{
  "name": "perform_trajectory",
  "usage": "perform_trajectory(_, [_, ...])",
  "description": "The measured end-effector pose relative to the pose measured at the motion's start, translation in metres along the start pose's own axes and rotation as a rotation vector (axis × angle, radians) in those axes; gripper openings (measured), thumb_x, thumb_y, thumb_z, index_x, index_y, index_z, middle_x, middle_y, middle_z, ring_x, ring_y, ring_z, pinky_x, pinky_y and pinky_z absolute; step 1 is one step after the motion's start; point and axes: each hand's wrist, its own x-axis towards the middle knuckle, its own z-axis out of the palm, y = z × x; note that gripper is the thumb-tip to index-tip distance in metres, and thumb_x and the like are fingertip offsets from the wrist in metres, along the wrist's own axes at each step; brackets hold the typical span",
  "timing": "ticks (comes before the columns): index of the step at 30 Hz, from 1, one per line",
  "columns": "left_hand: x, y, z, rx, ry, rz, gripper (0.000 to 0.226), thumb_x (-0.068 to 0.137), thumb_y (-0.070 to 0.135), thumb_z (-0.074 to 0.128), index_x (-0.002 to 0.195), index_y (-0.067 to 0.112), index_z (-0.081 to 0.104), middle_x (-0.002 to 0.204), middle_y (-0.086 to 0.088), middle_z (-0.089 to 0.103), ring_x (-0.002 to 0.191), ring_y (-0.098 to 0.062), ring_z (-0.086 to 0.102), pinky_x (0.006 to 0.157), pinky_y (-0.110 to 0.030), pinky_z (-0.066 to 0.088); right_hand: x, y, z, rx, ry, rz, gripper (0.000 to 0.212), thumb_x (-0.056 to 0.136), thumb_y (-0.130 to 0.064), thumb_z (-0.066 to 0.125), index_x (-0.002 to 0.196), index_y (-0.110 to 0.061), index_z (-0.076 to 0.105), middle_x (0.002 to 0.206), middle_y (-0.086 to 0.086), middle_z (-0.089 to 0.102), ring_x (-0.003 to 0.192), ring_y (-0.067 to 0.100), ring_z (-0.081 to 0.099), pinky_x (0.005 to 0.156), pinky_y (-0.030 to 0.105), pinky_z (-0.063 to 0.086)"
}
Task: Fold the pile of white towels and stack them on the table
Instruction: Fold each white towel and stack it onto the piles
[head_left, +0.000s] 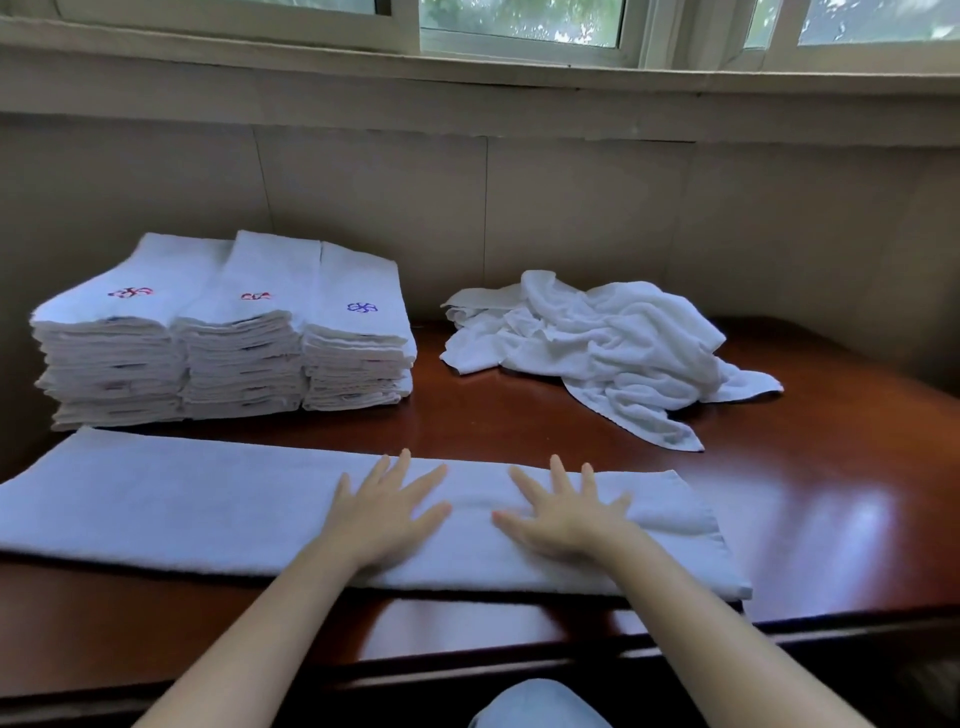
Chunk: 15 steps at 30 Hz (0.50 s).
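Hands lie flat, fingers spread, on the long towel (208, 509) at 6 o'clock on the table (810, 499): left hand (387, 512) beside right hand (563, 512), a small gap between them, neither gripping. Stacks (223, 327) of folded towels stand at 10 o'clock. Loose pile (597, 343) sits at 1 o'clock, well apart.

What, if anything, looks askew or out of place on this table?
Nothing stands out. The folded stacks sit neat at back left, the crumpled pile at back right simply awaits folding, and the left hand and right hand lie flat on the long towel.
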Motion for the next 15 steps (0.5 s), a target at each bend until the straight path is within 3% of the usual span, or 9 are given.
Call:
perform_trajectory(3, [0.002,-0.001,-0.001,0.019,-0.026,0.007,0.057,0.09,0.071,0.018,0.142,0.06,-0.002,0.16,0.005,-0.013,0.147,-0.014,-0.011,0.115,-0.054,-0.006,-0.001,-0.003,-0.009,0.004,-0.054,-0.001,0.084,0.074,-0.087,0.028,0.144,-0.055,-0.003,0.159,-0.002,-0.017,0.145,0.035,-0.015,0.102,0.073,-0.001])
perform_trajectory(7, [0.001,0.0,-0.002,0.023,-0.019,0.022,0.061,0.087,0.076,0.019,0.141,0.06,-0.003,0.16,0.004,-0.014,0.147,-0.015,-0.012,0.113,-0.057,-0.005,0.003,0.002,-0.017,0.089,-0.024,0.017,0.074,0.079,-0.084,0.019,0.145,-0.053,0.003,0.161,-0.006,-0.007,0.147,0.032,-0.009,0.103,0.072,0.0])
perform_trajectory(11, [0.001,0.001,-0.001,0.015,-0.006,0.02,0.062,0.086,0.077,0.02,0.141,0.061,-0.002,0.16,0.004,-0.013,0.147,-0.015,-0.011,0.113,-0.058,-0.005,0.016,0.007,-0.014,0.095,0.012,0.024,0.056,0.092,-0.066,0.016,0.145,-0.054,0.005,0.16,-0.009,-0.006,0.147,0.027,-0.008,0.102,0.073,-0.003])
perform_trajectory(15, [0.01,0.006,0.0,-0.012,0.042,-0.05,0.063,0.085,0.077,0.017,0.144,0.058,0.001,0.16,0.006,-0.009,0.148,-0.014,-0.008,0.112,-0.059,-0.003,0.04,0.008,-0.026,0.119,-0.009,-0.022,0.054,0.096,-0.055,0.023,0.148,-0.048,0.01,0.16,-0.007,-0.006,0.148,0.024,-0.006,0.104,0.073,-0.003])
